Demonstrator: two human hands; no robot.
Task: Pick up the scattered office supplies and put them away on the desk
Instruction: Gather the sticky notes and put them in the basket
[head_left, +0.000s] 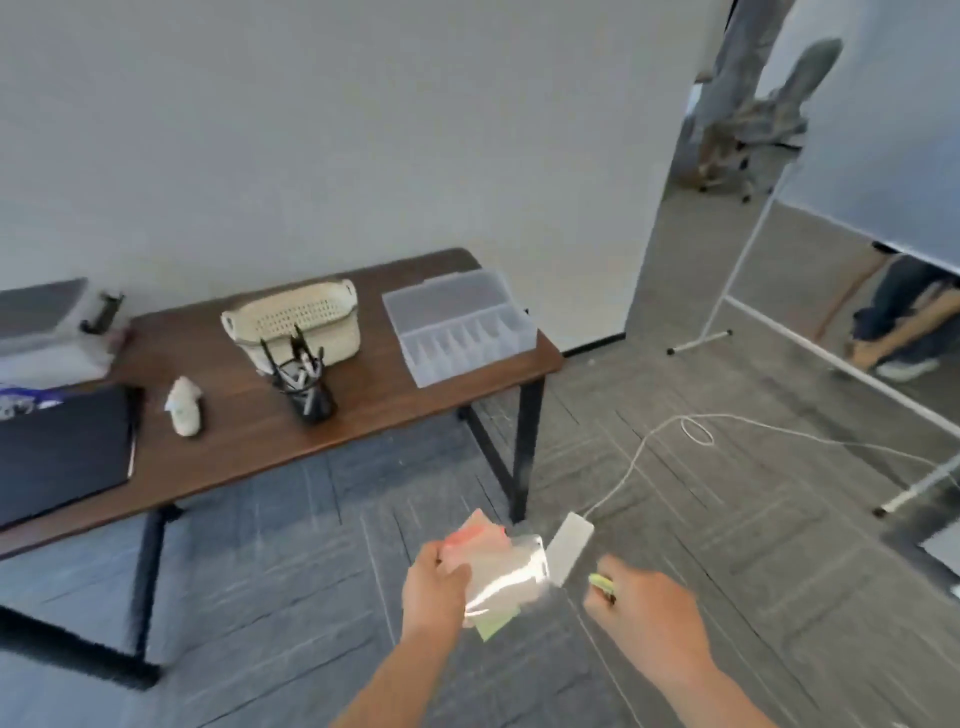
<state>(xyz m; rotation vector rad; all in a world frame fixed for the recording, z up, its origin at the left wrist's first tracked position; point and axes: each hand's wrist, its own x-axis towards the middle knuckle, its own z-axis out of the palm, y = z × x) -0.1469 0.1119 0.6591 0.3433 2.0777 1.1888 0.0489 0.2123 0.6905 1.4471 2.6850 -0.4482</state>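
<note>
Left hand (435, 582) grips a clear packet of sticky notes (501, 574) over the carpet, thumb across its left edge, fingers curled beneath. Packet's long axis runs 7 to 1 o'clock; pink sheets fan at 11, green corner at 6. Right hand (644, 608), fingers curled, pinches a yellow-green highlighter (602, 584), tip toward 10 o'clock. Desk (363, 415) at 11 o'clock carries a basket (296, 322), pen cup (310, 397) and clear organizer (457, 327).

You face a plain white wall (363, 130), a dark brown wooden desk (249, 415) on grey carpet (727, 519) at left
</note>
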